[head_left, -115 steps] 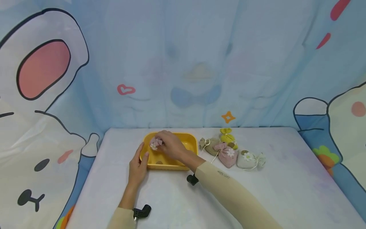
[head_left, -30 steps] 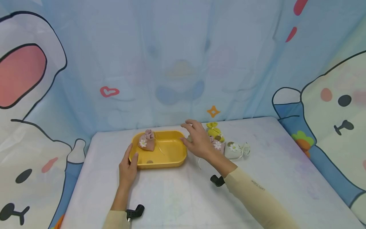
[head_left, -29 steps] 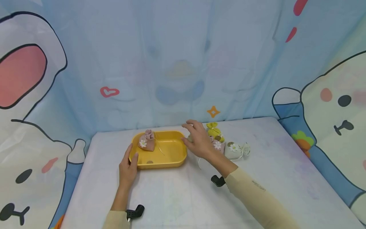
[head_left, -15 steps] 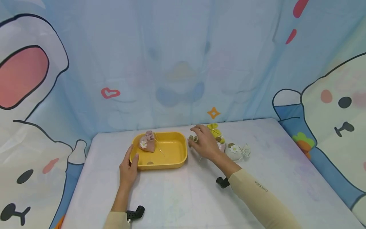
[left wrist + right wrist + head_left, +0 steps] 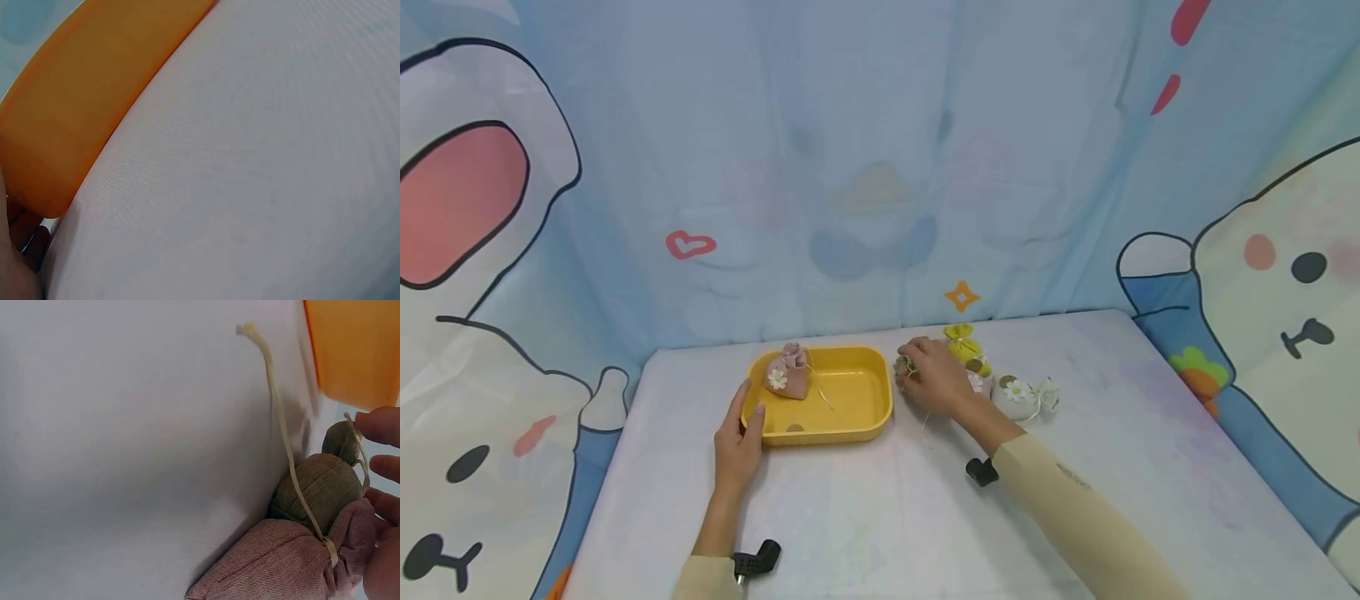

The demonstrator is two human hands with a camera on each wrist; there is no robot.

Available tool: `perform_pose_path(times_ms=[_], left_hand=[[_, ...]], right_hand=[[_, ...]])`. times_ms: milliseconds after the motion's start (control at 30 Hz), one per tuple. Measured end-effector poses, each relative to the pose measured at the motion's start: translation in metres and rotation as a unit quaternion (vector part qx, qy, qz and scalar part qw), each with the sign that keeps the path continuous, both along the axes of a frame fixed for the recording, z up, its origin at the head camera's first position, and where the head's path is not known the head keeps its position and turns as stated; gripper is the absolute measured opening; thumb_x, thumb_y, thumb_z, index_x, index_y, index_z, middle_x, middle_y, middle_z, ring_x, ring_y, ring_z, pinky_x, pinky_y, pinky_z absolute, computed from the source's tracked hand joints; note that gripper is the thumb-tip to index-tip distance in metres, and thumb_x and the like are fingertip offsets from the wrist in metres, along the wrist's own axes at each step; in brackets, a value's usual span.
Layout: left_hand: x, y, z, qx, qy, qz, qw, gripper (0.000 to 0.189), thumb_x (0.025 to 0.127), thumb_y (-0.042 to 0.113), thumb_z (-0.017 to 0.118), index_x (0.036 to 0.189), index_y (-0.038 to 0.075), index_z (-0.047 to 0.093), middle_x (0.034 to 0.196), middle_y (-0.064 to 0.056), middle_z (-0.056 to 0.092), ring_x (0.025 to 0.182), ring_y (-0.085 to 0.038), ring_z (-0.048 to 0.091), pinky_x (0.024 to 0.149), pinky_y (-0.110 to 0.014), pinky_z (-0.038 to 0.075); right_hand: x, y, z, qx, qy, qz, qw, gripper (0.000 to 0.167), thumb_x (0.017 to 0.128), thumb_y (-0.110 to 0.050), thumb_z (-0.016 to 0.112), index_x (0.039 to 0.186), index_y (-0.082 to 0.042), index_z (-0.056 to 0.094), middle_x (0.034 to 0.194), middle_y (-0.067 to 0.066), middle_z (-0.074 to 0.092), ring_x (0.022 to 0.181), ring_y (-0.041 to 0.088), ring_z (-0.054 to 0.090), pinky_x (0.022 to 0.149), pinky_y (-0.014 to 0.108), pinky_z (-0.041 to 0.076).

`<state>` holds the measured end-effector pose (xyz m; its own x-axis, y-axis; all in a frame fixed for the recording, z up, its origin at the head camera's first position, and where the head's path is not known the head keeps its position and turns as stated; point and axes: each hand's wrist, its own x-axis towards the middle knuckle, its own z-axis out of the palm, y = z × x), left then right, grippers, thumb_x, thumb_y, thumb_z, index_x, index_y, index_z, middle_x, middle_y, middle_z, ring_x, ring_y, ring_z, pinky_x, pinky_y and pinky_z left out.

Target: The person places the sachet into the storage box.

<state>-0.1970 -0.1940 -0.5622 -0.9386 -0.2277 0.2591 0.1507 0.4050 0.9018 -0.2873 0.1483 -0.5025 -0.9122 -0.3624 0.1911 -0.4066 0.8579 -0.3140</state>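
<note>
At the front left corner of the yellow tray point(image 5: 850, 400), my left hand point(image 5: 737, 446) holds the side, fingers along its left wall and thumb by the front. Inside the tray, at its left, lies a pink drawstring pouch point(image 5: 793, 385) with a white flower. My right hand point(image 5: 936, 379) reaches over an olive drawstring pouch point(image 5: 904, 367) right of the tray, largely hiding it. In the right wrist view, the fingers point(image 5: 382, 425) stand spread beside that pouch's tied neck. A second pink pouch point(image 5: 269, 562) lies against it, near the thumb side.
A yellow-green pouch point(image 5: 964, 346) stands behind the right hand, and a whitish pouch point(image 5: 1015, 397) with a flower lies to its right. A pale cloth point(image 5: 850, 517) covers the table. A blue printed curtain point(image 5: 880, 125) hangs behind.
The pink pouch was carried into the tray by my right hand and let go. That hand then moved right and came down over the olive pouch. My left hand has stayed at the tray.
</note>
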Motion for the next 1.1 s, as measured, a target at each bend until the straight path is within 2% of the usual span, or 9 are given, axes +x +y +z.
perform_pose_path(times_ms=[133, 267, 433, 733, 900, 1000, 1100], left_hand=[[0.000, 0.000, 0.000, 0.002, 0.002, -0.001, 1.0000, 0.052, 0.109, 0.025, 0.053, 0.160, 0.018, 0.043, 0.164, -0.006, 0.045, 0.154, -0.027, 0.038, 0.125, -0.046, 0.033], [-0.001, 0.000, -0.002, 0.001, 0.006, 0.000, 1.0000, 0.052, 0.109, 0.024, 0.054, 0.159, 0.018, 0.044, 0.163, -0.006, 0.046, 0.154, -0.027, 0.039, 0.125, -0.046, 0.033], [0.000, -0.001, -0.002, 0.002, 0.005, 0.000, 1.0000, 0.052, 0.109, 0.024, 0.054, 0.159, 0.018, 0.044, 0.163, -0.006, 0.046, 0.154, -0.027, 0.039, 0.125, -0.046, 0.033], [-0.001, -0.001, -0.002, 0.005, 0.001, 0.000, 1.0000, 0.052, 0.109, 0.025, 0.054, 0.160, 0.019, 0.043, 0.164, -0.005, 0.044, 0.154, -0.027, 0.038, 0.126, -0.046, 0.032], [-0.001, -0.001, -0.002, 0.002, 0.001, -0.002, 1.0000, 0.053, 0.109, 0.025, 0.053, 0.160, 0.019, 0.042, 0.165, -0.005, 0.044, 0.155, -0.027, 0.037, 0.126, -0.046, 0.032], [-0.002, -0.001, -0.002, -0.001, 0.002, -0.003, 1.0000, 0.053, 0.109, 0.026, 0.053, 0.160, 0.019, 0.042, 0.165, -0.005, 0.044, 0.155, -0.027, 0.038, 0.126, -0.047, 0.032], [-0.001, -0.002, -0.002, -0.002, 0.002, -0.002, 1.0000, 0.053, 0.109, 0.026, 0.053, 0.160, 0.019, 0.042, 0.164, -0.005, 0.044, 0.154, -0.027, 0.038, 0.126, -0.047, 0.033]], right_hand=[[-0.003, -0.001, -0.001, 0.044, -0.026, 0.003, 0.9987, 0.047, 0.098, -0.028, 0.072, 0.142, -0.015, 0.062, 0.148, 0.013, 0.055, 0.137, 0.034, 0.051, 0.116, 0.053, 0.045], [-0.004, -0.001, -0.002, 0.082, -0.050, -0.002, 0.9954, 0.053, 0.100, -0.025, 0.068, 0.151, -0.018, 0.055, 0.153, 0.015, 0.052, 0.141, 0.036, 0.047, 0.120, 0.055, 0.041], [-0.007, -0.001, -0.001, 0.114, -0.061, -0.002, 0.9916, 0.059, 0.101, -0.023, 0.066, 0.157, -0.016, 0.047, 0.152, 0.015, 0.053, 0.141, 0.036, 0.049, 0.119, 0.053, 0.043], [-0.012, -0.003, 0.003, 0.132, -0.084, 0.001, 0.9876, 0.052, 0.101, -0.020, 0.066, 0.152, -0.016, 0.054, 0.145, 0.014, 0.058, 0.136, 0.036, 0.051, 0.112, 0.054, 0.049], [-0.012, -0.003, 0.005, 0.146, -0.101, -0.003, 0.9841, 0.057, 0.097, -0.014, 0.064, 0.153, -0.016, 0.053, 0.147, 0.013, 0.057, 0.138, 0.036, 0.050, 0.112, 0.053, 0.049], [-0.012, -0.003, 0.006, 0.141, -0.098, -0.002, 0.9851, 0.057, 0.095, -0.010, 0.063, 0.151, -0.015, 0.054, 0.143, 0.014, 0.060, 0.134, 0.035, 0.052, 0.110, 0.052, 0.051], [-0.012, -0.002, 0.007, 0.113, -0.083, -0.004, 0.9901, 0.054, 0.094, -0.004, 0.061, 0.147, -0.012, 0.057, 0.133, 0.014, 0.065, 0.125, 0.035, 0.057, 0.104, 0.051, 0.054]])
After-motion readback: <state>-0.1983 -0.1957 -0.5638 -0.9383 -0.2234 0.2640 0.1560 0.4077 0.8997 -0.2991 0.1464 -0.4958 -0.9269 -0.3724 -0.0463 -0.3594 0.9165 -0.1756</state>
